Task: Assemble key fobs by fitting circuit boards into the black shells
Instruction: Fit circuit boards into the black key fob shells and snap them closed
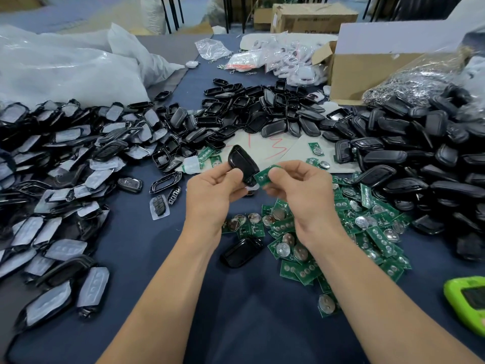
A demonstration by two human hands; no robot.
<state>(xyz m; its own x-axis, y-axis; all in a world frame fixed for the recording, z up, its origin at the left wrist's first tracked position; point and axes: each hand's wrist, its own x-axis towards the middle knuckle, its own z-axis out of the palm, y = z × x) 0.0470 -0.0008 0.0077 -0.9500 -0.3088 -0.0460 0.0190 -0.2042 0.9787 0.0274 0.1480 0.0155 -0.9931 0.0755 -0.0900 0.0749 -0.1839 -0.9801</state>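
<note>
My left hand (210, 191) grips a glossy black shell (241, 161) above the table's middle, the shell standing tilted out of my fingers. My right hand (301, 190) pinches a green circuit board (263, 176) by one end; the board's other end touches the lower end of the shell. A heap of green circuit boards (341, 232), many with coin cells, lies under and right of my right wrist. One more black shell (241, 252) lies on the cloth between my forearms.
Piles of black shells (262, 111) fill the back and right. Shell parts with grey button pads (65, 179) cover the left. A cardboard box (367, 69) and plastic bags (65, 67) stand behind. A green device (467, 298) sits at the right edge. Dark blue cloth (147, 232) covers the table.
</note>
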